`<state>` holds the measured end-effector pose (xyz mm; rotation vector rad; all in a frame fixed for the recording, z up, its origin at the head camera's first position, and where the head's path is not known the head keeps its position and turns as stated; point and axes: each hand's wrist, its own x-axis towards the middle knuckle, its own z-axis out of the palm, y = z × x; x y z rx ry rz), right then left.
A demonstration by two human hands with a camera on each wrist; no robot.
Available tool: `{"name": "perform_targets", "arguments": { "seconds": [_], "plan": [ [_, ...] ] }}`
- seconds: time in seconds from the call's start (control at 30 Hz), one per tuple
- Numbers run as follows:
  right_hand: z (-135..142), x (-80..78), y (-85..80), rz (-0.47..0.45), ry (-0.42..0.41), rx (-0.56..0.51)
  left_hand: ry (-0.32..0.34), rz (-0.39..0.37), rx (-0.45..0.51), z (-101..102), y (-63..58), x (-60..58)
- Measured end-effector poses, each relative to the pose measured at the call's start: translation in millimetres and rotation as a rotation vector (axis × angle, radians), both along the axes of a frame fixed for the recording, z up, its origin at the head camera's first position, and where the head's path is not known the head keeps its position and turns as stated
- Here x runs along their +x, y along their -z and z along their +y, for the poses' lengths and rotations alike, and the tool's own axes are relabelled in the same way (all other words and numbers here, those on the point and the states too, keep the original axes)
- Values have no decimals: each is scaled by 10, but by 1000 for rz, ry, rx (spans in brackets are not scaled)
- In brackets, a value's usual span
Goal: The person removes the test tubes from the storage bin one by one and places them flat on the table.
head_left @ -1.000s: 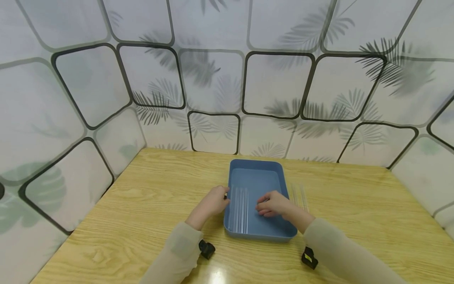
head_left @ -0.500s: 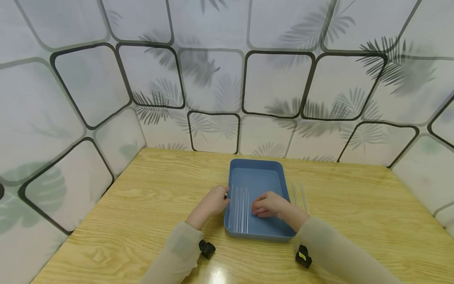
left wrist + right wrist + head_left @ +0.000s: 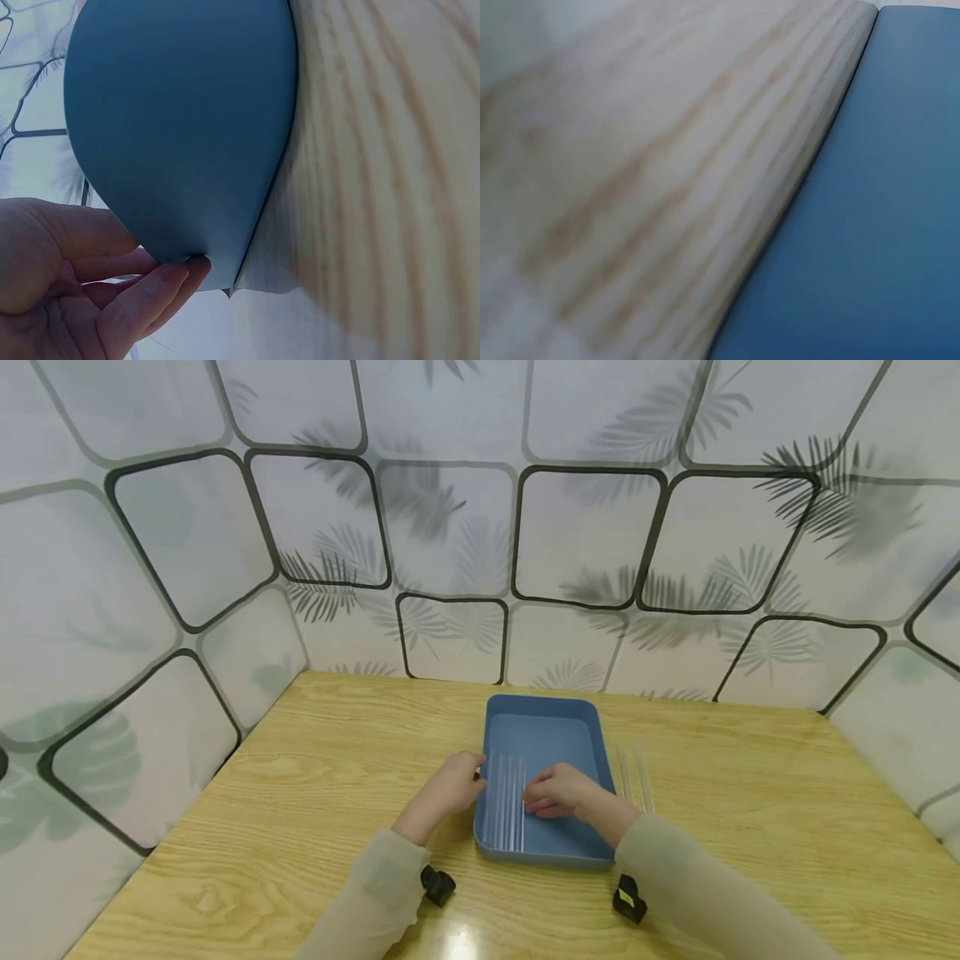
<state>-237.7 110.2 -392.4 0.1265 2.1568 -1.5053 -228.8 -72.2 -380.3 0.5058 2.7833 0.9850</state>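
My left hand pinches the left wall of a blue rectangular tray. In the left wrist view, the fingers of that hand lie against the outer face of the tray wall at its rim. Several long, clear tubes lie side by side along the left half of the tray floor. My right hand is over the tray with bent fingers, its fingertips right at the rightmost tube; I cannot tell whether they grip it. The right wrist view shows the tray's outer wall, but not the hand.
Two more clear tubes lie on the wooden table just right of the tray. Each wrist carries a black camera. A patterned curtain encloses the table's back and sides.
My right hand has moved left across the tray, up to the row of tubes. The left hand, the tray and the tubes look unmoved.
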Motion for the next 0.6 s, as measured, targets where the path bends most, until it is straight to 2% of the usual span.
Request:
{"name": "perform_targets", "arguments": {
  "seconds": [0.6],
  "plan": [
    [-102,-14,27,18,30,84,-3,-6,-30,-1,-17,3]
  ]
}}
